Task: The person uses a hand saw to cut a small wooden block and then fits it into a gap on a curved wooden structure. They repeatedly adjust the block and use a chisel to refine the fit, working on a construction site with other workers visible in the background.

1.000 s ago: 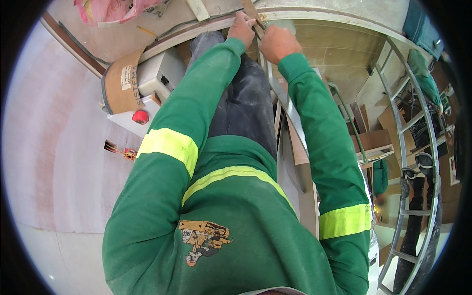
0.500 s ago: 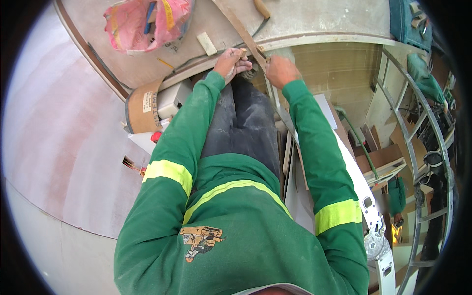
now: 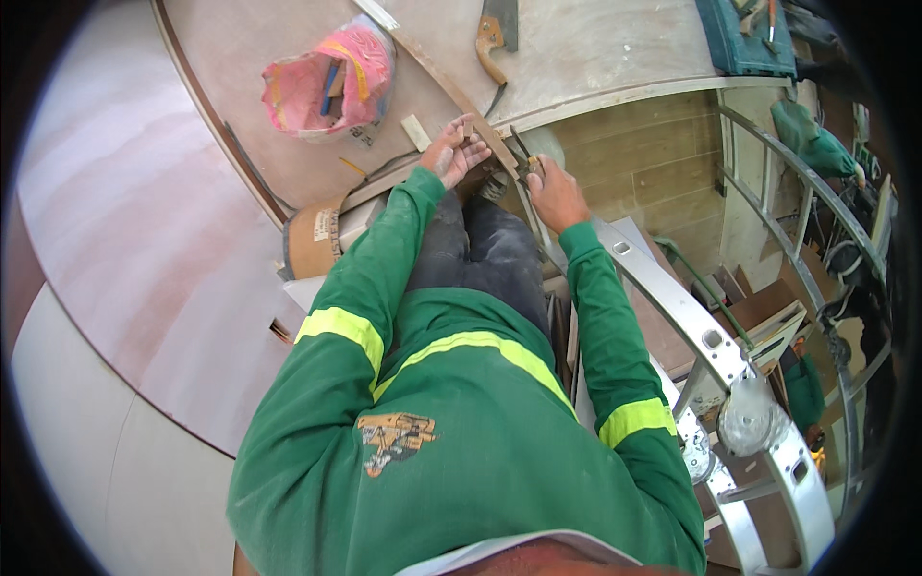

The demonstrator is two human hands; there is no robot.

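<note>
My left hand [image 3: 453,156] is beside a long narrow wooden strip [image 3: 437,75], its palm partly turned up. A small brown piece [image 3: 469,128] is pinched at its fingertips, the other fingers loosely curled. Across the strip, my right hand [image 3: 558,195] is closed around a small tool with dark prongs [image 3: 520,144]; its exact kind is hard to make out. The prongs point up at the strip's near end, close to the bench edge. Most of the tool's handle is hidden by my fingers.
On the bench [image 3: 595,48] are a pink sack [image 3: 288,108] with tools, a handsaw [image 3: 492,43], a pale block [image 3: 416,132] and a pencil [image 3: 352,167]. A teal toolbox [image 3: 744,43] sits at the far right. Metal ladders [image 3: 759,422] stand close to my right arm.
The view has shifted. My right hand has drawn slightly back from the strip, showing the tool's prongs. My left fingers have loosened a little, with the brown piece still at their tips.
</note>
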